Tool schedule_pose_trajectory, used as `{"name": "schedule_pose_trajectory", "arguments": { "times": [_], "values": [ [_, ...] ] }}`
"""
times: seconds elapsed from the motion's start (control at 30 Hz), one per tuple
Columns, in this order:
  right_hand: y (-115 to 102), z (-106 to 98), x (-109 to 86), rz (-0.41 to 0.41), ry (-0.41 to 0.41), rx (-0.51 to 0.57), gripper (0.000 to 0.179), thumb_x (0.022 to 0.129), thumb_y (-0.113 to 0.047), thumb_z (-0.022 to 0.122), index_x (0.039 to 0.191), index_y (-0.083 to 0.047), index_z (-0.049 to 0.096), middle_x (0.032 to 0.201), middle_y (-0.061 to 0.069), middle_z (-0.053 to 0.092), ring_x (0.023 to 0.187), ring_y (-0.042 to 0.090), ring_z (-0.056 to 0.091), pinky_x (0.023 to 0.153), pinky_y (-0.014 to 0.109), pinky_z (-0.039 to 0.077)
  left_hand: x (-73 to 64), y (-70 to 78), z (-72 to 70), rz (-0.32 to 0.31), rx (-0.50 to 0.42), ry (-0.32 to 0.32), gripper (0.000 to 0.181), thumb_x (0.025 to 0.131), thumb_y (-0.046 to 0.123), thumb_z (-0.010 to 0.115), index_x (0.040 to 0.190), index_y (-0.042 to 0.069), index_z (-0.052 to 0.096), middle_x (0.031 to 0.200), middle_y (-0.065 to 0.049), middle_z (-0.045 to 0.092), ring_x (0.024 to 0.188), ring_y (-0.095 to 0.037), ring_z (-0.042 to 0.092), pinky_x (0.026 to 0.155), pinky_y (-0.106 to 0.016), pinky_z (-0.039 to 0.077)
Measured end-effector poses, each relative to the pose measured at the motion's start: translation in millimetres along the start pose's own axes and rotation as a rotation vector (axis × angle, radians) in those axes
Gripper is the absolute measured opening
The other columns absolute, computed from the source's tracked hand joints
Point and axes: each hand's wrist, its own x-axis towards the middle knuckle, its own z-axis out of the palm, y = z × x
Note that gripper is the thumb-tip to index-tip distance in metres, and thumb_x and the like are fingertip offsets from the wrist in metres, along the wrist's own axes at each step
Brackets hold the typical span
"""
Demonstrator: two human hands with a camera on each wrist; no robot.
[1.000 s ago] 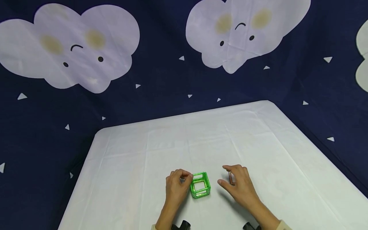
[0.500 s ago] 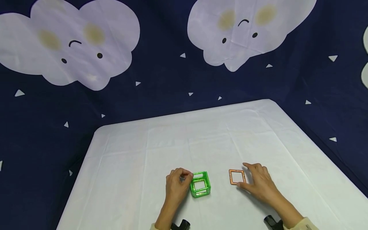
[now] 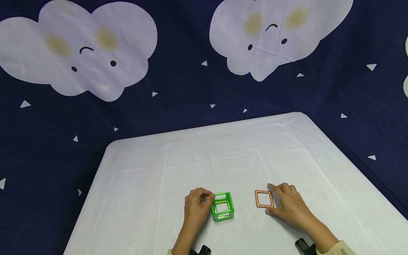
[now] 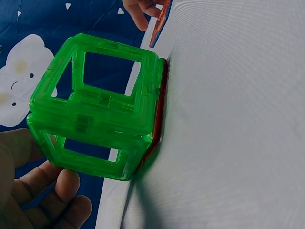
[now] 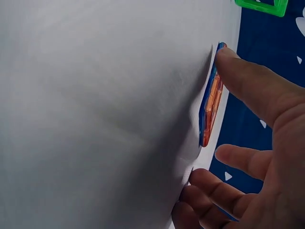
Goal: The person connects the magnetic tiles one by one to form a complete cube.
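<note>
My left hand (image 3: 195, 209) pinches the left side of a green cube (image 4: 105, 114) of see-through magnetic tiles, which stands on the table. A red tile (image 4: 159, 114) lies along the cube's underside, seen in the left wrist view. To the right, a square orange magnetic tile (image 3: 264, 206) lies flat, a blue layer (image 5: 208, 95) showing along its lower edge. My right hand (image 3: 293, 207) reaches around its right side. The thumb (image 5: 238, 69) is at the tile's edge, while the forefinger (image 5: 243, 160) stands apart from it. The right hand's other fingers are loosely bent.
A white cloth covers the table (image 3: 178, 159). Behind it hangs a dark blue curtain (image 3: 181, 71) with white clouds and small triangles. Black wrist-camera mounts (image 3: 306, 245) sit below both hands.
My right hand has moved right, away from the cube, and the orange tile now shows flat on the table beside its fingers. The left hand and the green cube have stayed in place.
</note>
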Motion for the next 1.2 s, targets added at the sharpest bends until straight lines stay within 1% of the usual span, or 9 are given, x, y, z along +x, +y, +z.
{"name": "schedule_pose_trajectory", "arguments": {
  "times": [0.23, 0.57, 0.83, 1.2],
  "values": [
    [0.7, 2.0, -1.2, -0.021, 0.012, -0.03, 0.077, 0.057, -0.037, 0.085, 0.124, -0.009, 0.059, 0.098, 0.006, 0.054, 0.081, 0.016, 0.041, 0.068, 0.032, 0.033, -0.6, 1.4, -0.8, -0.017, -0.007, -0.008, 0.007, 0.078, 0.019, 0.072, 0.074, 0.023, 0.067, 0.068, 0.012, 0.062, 0.07, -0.004, 0.052, 0.079, -0.031, 0.035],
    [1.7, 2.3, -0.4, -0.023, 0.007, -0.033, 0.071, 0.058, -0.037, 0.085, 0.12, -0.011, 0.062, 0.097, 0.006, 0.054, 0.08, 0.016, 0.041, 0.068, 0.031, 0.033, -1.2, 0.3, -0.2, -0.002, -0.003, 0.0, 0.008, 0.078, 0.019, 0.073, 0.074, 0.024, 0.067, 0.069, 0.013, 0.062, 0.07, -0.006, 0.052, 0.076, -0.029, 0.035],
    [1.7, 1.5, 1.3, -0.008, -0.015, -0.037, 0.067, 0.061, -0.035, 0.084, 0.12, -0.012, 0.063, 0.099, 0.007, 0.054, 0.08, 0.016, 0.041, 0.068, 0.031, 0.032, -1.0, 0.6, -0.4, -0.001, -0.013, -0.002, 0.009, 0.079, 0.018, 0.073, 0.074, 0.023, 0.067, 0.068, 0.013, 0.061, 0.071, -0.006, 0.053, 0.077, -0.03, 0.034],
    [2.9, 2.9, 2.5, -0.02, -0.013, -0.041, 0.057, 0.063, -0.035, 0.083, 0.113, -0.014, 0.067, 0.099, 0.007, 0.054, 0.08, 0.017, 0.042, 0.067, 0.031, 0.033, -2.1, 1.2, -1.2, -0.001, -0.017, 0.007, 0.009, 0.079, 0.017, 0.072, 0.074, 0.023, 0.067, 0.068, 0.012, 0.061, 0.07, -0.005, 0.052, 0.078, -0.031, 0.035]
  ]
}}
